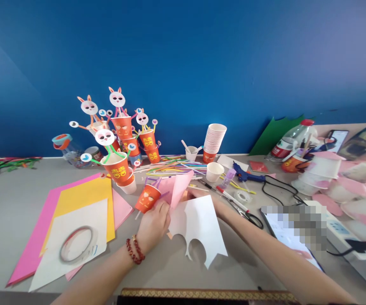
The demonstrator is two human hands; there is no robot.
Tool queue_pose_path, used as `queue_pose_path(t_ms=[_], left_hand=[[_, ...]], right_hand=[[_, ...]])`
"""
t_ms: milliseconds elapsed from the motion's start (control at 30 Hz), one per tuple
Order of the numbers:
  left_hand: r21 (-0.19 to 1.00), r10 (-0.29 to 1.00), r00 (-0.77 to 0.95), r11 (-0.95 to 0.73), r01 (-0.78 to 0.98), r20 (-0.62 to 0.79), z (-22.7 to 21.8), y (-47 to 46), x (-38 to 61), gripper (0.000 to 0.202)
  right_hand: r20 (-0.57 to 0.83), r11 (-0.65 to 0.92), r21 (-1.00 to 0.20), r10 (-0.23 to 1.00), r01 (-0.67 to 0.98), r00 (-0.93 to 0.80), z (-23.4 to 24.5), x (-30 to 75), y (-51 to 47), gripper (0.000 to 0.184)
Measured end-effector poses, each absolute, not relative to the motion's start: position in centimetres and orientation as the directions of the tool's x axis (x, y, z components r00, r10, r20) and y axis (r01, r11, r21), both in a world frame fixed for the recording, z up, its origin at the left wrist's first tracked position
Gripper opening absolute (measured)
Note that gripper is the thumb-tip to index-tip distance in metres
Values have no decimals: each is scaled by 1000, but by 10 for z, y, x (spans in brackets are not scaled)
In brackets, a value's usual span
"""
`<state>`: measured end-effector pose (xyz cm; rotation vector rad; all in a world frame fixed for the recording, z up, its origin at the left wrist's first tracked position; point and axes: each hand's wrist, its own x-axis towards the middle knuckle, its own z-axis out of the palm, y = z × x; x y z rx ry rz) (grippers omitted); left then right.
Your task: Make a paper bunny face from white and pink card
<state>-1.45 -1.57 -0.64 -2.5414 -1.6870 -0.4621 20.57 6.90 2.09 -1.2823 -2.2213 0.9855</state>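
My left hand [156, 220], with a red bead bracelet at the wrist, is closed on the lower edge of a pink paper sheet [167, 186], whose right part is folded up. Right beside that hand a red paper cup [148, 198] with purple pipe cleaners leans to one side. My right hand [202, 198] reaches in behind the pink sheet and a white paper [198, 220]; its fingers are hidden. Round pieces have been cut out of the white paper's lower edge.
Rabbit-faced cup figures [116, 167] stand at the left back. Coloured sheets [84, 190] lie left, under a tape roll [62, 250]. Rightward are scissors [253, 218], a blue glue gun [249, 176], a phone [284, 237] and a power strip [338, 231]. Stacked cups [214, 140] stand behind.
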Motion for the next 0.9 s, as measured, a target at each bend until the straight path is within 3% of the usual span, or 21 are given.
queue_pose_path(t_ms=[133, 200, 267, 333, 433, 500, 567, 667, 733, 800, 900], left_hand=[[90, 826, 472, -519, 850, 307, -7, -19, -12, 20], [68, 786, 549, -588, 806, 285, -7, -22, -8, 24], [66, 765, 596, -626, 777, 244, -6, -26, -3, 27], [82, 760, 615, -640, 764, 210, -4, -29, 1, 28], [132, 771, 610, -634, 762, 186, -2, -32, 2, 34], [177, 775, 604, -631, 756, 184, -1, -33, 0, 38], [251, 783, 588, -622, 742, 203, 2, -32, -4, 35], [464, 822, 498, -567, 681, 274, 12, -26, -9, 26], [634, 864, 416, -494, 595, 283, 22, -23, -12, 24], [767, 898, 360, -412, 493, 251, 32, -21, -12, 22], [867, 907, 370, -341, 363, 202, 43, -22, -7, 23]], right_hand=[[68, 278, -661, 947, 697, -313, 42, 250, 62, 12], [214, 237, -577, 967, 781, -135, 53, 276, 54, 14], [302, 202, -581, 953, 789, -21, 59, 295, 44, 16], [271, 212, -712, 962, 669, -17, 58, 304, 35, 20], [104, 138, -913, 989, 383, -110, 45, 297, 22, 27], [57, 98, -961, 985, 257, -163, 36, 284, 15, 25], [162, 217, -949, 958, 229, -238, 29, 271, 9, 18], [467, 633, -721, 744, 282, -477, 27, 255, -1, 6], [575, 840, -466, 526, 278, -626, 28, 248, -8, 18], [617, 927, -265, 374, 265, -693, 31, 244, -15, 24], [643, 954, -141, 291, 264, -709, 33, 239, -24, 21]])
